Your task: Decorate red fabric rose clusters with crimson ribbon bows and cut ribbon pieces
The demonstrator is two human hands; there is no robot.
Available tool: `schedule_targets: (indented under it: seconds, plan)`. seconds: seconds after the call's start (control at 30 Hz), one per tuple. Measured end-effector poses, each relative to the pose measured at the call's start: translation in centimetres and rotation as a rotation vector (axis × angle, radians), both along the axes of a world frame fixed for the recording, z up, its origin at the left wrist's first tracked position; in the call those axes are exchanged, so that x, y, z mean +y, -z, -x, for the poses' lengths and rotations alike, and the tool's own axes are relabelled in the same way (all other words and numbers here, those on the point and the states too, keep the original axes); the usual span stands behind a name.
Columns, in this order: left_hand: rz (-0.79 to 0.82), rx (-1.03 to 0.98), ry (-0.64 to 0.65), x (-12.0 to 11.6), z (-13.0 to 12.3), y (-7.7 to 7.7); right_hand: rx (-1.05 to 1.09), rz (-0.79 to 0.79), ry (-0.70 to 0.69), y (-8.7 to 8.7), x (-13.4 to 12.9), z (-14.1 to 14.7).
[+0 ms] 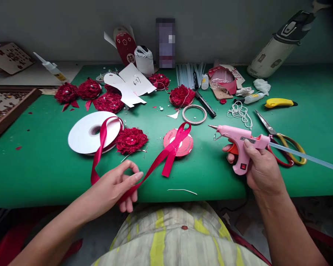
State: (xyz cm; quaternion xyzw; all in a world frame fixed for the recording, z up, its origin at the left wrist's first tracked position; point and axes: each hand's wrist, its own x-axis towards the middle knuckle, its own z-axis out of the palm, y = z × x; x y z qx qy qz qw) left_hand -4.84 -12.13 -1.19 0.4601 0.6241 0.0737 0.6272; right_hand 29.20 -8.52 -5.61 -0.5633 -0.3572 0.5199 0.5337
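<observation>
My right hand [262, 162] is closed round the grip of a pink hot glue gun [241, 136], its nozzle pointing left and a clear glue stick [305, 155] sticking out of the back. Through the curled fingers of my left hand [122, 184] runs a red satin ribbon [159, 159]. One stretch leads back to a white ribbon spool [83, 131]. The other end crosses into a loop over a round pink disc [187, 146] lying on the table. Beside the spool sits a dark red fabric flower [131, 140] with a pearl at its middle.
More red flowers [108, 102] lie behind, partly under white card [135, 83]. A roll of tape [194, 114], a black marker [205, 103], scissors [277, 136], a yellow cutter [280, 103] and white string [240, 113] lie about the green table [44, 166]. A wooden tray [24, 107] stands left.
</observation>
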Motion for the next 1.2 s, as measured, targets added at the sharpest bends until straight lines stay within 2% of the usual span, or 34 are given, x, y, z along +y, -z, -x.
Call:
schedule_targets:
  seconds: [0.1,0.23,0.3,0.37,0.43,0.5,0.6,0.8,1.2]
  plan:
    - [-0.112,0.259,0.065,-0.8,2.0,-1.0,-0.011,0.013,-0.007,0.1,0.0,-0.1]
    - [-0.499,0.918,0.254,-1.0,3.4,-3.0,-0.011,0.011,-0.001,0.2,0.0,-0.1]
    - [-0.668,1.050,0.340,-0.3,2.9,-3.5,0.002,0.013,0.012,0.2,-0.1,-0.1]
    - [-0.886,0.974,0.358,1.0,1.6,-3.3,0.014,0.013,0.014,0.2,-0.1,0.0]
    - [-1.116,0.722,0.369,2.7,-0.2,-2.5,0.018,0.009,0.009,0.2,-0.1,0.0]
    - [-1.207,0.445,0.454,4.4,-2.0,-1.3,0.017,0.006,0.006,0.1,-0.2,0.1]
    - [-1.202,0.232,0.567,5.9,-4.0,0.4,0.018,0.006,0.013,0.1,-0.1,0.1]
    - [-1.208,0.201,0.608,5.7,-4.3,2.0,0.004,0.011,0.020,0.1,0.0,0.1]
    - [-1.218,0.217,0.650,5.3,-4.9,2.1,0.006,0.014,0.019,0.3,0.0,0.1]
